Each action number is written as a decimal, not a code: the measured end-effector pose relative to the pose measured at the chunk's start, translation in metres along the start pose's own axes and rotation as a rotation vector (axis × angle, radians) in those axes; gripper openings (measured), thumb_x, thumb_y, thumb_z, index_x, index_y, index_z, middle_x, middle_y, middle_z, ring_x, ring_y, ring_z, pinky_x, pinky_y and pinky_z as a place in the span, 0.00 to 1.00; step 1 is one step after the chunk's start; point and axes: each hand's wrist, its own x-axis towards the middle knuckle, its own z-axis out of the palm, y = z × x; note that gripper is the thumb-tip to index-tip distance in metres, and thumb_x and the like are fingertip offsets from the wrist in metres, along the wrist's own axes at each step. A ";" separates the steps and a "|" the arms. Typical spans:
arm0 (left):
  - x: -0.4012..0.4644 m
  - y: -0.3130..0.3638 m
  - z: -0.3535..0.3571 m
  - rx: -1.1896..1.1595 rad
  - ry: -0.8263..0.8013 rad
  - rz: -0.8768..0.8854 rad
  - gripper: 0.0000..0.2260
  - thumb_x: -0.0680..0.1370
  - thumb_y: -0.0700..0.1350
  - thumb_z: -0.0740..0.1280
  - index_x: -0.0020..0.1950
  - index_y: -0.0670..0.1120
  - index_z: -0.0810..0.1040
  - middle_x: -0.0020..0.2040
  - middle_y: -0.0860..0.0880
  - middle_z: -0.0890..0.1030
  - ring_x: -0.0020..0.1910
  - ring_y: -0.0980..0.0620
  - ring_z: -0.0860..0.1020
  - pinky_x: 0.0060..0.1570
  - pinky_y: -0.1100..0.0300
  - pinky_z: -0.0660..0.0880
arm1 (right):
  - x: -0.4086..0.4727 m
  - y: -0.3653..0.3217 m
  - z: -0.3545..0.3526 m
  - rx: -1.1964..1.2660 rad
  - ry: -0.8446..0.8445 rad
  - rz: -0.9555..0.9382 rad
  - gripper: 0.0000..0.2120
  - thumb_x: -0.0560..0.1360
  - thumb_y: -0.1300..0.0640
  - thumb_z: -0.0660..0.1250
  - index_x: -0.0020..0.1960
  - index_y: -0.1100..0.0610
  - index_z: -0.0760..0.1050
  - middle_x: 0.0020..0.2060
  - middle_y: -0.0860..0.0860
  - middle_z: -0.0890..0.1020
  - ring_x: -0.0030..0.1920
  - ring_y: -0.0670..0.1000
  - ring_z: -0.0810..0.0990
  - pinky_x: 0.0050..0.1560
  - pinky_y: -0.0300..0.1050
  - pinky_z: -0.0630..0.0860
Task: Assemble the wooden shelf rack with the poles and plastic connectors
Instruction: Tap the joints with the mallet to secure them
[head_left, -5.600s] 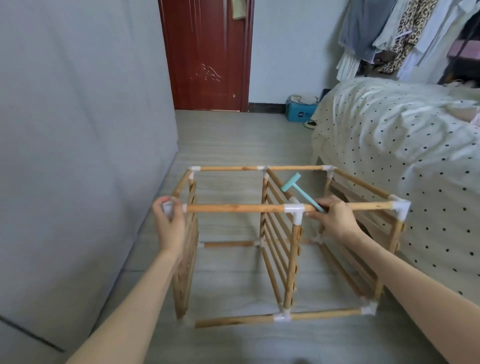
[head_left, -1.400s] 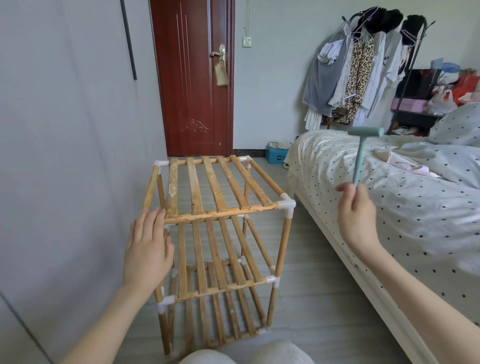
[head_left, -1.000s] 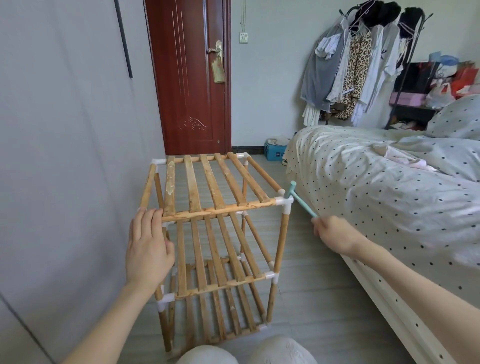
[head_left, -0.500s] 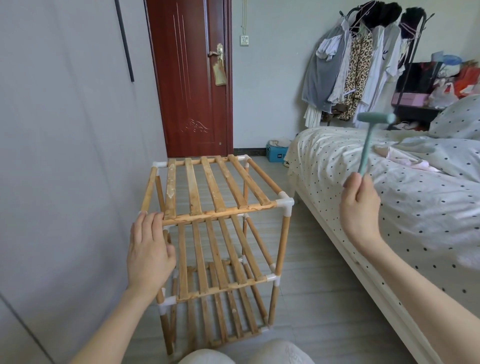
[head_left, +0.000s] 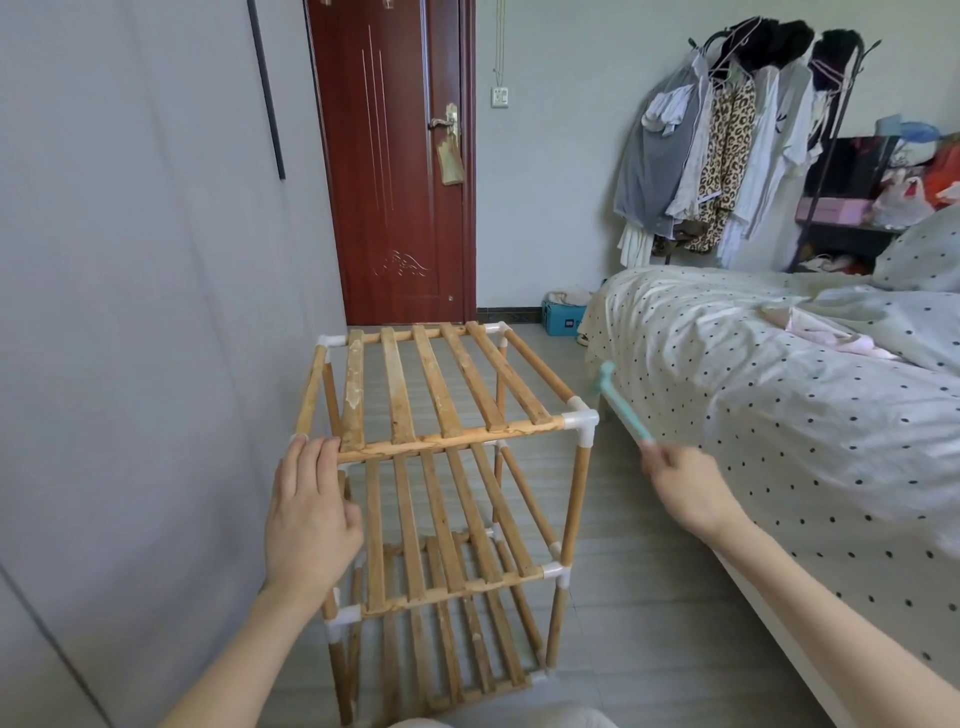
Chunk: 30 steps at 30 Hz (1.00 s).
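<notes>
- The wooden shelf rack (head_left: 441, 499) stood upright on the pale plank floor (head_left: 639, 613), its left side close to the grey wall (head_left: 130, 312) and the bed (head_left: 779, 415) just beside it on the right, leaving you only a narrow strip of floor between.
- Your left hand (head_left: 309, 519) lay flat with straight fingers over the rack's near left top corner.
- Your right hand (head_left: 685, 488) gripped the handle of a teal hammer (head_left: 623, 405), blurred, its head just right of the white plastic connector (head_left: 582, 423) at the near right top corner; contact could not be told.
- The rack showed three slatted tiers of rough, knotty wood, round poles and smooth white corner joints.
- Far beyond it stood a dark red door (head_left: 395, 166).
</notes>
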 end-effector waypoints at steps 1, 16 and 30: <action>0.000 -0.001 0.000 0.004 -0.004 0.006 0.28 0.69 0.34 0.68 0.69 0.36 0.67 0.68 0.39 0.70 0.72 0.41 0.62 0.70 0.46 0.62 | 0.000 -0.001 -0.001 0.063 0.154 -0.036 0.19 0.81 0.49 0.49 0.41 0.60 0.70 0.35 0.56 0.76 0.38 0.60 0.74 0.40 0.50 0.71; 0.003 -0.020 -0.013 -0.394 0.091 -0.195 0.22 0.76 0.32 0.60 0.70 0.42 0.68 0.71 0.47 0.68 0.69 0.48 0.68 0.63 0.61 0.62 | -0.017 -0.081 0.047 0.507 -0.162 -0.095 0.17 0.82 0.51 0.49 0.51 0.60 0.72 0.41 0.51 0.75 0.46 0.49 0.76 0.52 0.44 0.74; -0.001 0.056 -0.021 -0.477 0.004 0.386 0.20 0.69 0.30 0.58 0.56 0.39 0.81 0.55 0.45 0.82 0.56 0.51 0.78 0.59 0.56 0.74 | 0.041 -0.062 0.036 0.460 -0.060 0.050 0.18 0.83 0.52 0.48 0.53 0.61 0.72 0.43 0.54 0.73 0.47 0.55 0.73 0.48 0.48 0.68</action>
